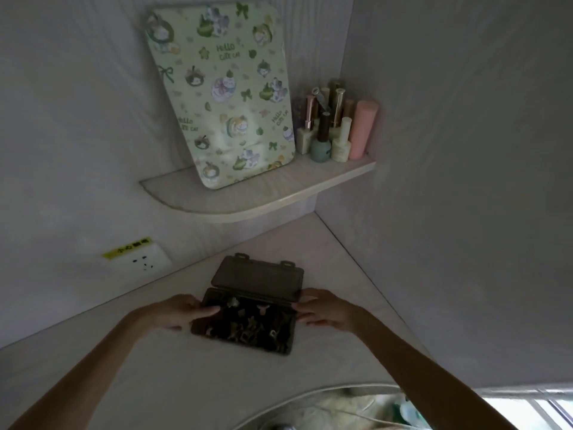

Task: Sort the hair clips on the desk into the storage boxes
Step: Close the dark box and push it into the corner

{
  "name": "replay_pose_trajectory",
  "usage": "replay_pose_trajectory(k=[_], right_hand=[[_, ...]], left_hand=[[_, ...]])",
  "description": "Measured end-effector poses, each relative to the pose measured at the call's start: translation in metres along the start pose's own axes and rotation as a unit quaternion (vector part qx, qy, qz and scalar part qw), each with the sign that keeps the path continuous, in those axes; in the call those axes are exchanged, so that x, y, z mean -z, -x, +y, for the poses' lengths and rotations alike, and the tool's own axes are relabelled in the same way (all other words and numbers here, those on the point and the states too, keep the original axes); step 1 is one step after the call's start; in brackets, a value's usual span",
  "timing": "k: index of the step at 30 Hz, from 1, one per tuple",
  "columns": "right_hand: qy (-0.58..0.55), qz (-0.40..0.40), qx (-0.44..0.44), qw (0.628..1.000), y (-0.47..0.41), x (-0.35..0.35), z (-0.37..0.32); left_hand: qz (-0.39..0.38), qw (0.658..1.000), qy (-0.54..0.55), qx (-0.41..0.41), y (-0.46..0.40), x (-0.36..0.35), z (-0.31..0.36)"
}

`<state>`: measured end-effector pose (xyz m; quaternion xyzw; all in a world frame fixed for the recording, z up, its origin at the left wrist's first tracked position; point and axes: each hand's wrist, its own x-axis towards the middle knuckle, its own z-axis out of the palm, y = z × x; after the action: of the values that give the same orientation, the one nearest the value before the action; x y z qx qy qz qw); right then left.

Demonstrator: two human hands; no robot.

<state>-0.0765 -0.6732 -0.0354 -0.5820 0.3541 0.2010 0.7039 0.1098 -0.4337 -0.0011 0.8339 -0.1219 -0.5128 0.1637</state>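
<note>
A socket [143,261] is seen on the wall at 9 o'clock from the box [245,324]. The left hand [183,310] is laid against the left end of the box, the thumb resting over its rim; the other fingers are hidden, so the grip cannot be told. The box is placed on the worktop [155,377] in the middle, with its lid [257,276] opened back toward 12 o'clock. Clips [248,324] are piled inside it. The right hand [325,308] is held at the right end, its fingers straight and spread, touching the box. At 12 o'clock a shelf [248,197] carries a patterned board [223,94] and bottles [335,125].
</note>
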Motion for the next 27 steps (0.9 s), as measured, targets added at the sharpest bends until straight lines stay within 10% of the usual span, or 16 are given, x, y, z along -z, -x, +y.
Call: replay_pose_trajectory(k=[7, 22, 27], right_hand=[[-0.004, 0.026, 0.078, 0.997, -0.029, -0.077, -0.031], [-0.117, -0.041, 0.074, 0.99, -0.031, -0.062, -0.031], [0.198, -0.072, 0.105, 0.972, -0.024, -0.079, -0.033]], left_hand=[[0.171, 0.968, 0.185, -0.001, 0.013, 0.001, -0.05], [0.061, 0.857, 0.511, 0.026, 0.033, -0.014, -0.078], [0.129, 0.872, 0.472, -0.01, 0.044, -0.014, -0.062]])
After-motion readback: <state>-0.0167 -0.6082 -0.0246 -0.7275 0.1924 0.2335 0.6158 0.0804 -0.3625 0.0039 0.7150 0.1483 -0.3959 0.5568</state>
